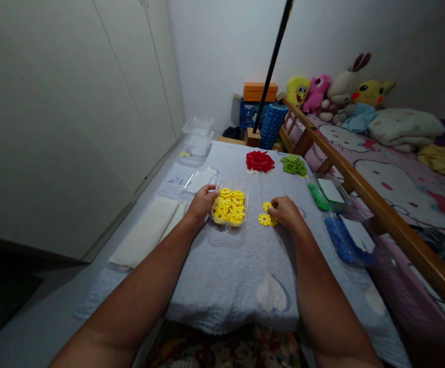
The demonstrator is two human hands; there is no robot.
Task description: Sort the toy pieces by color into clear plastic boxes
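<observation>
Well, the yellow part looks mostly done to me. The tub (246, 197) sits in the middle of the cloth (230, 286), and lots of yellow flowers (228, 207) are in it, in heaps. Just a few loose flowers (264, 220) lie on the cloth, to the right of the tub, so I think that is all the yellow left out on that side. A tiny yellow scrap (185, 154) lies far off near the clear boxes (198, 134), but I can't tell what it is.

The left hand (203, 202) has hold of the tub by its left side, thumb and fingers round the edge. The right hand (286, 212) is down at the loose flowers, with its fingertips close together. I can't tell if it has one pinched, because the fingers hide it.

The tub has no lid on. A clear lid (201, 181) seems to lie just behind it, on the left.

Over on the right, the green box (318, 198) and the blue box (335, 240) have stuff inside and white cards on top, so they look finished to me. At the back, the red pile (259, 161) and the light green pile (294, 165) sit out on the cloth, not in any box. Those two look not yet done.
</observation>
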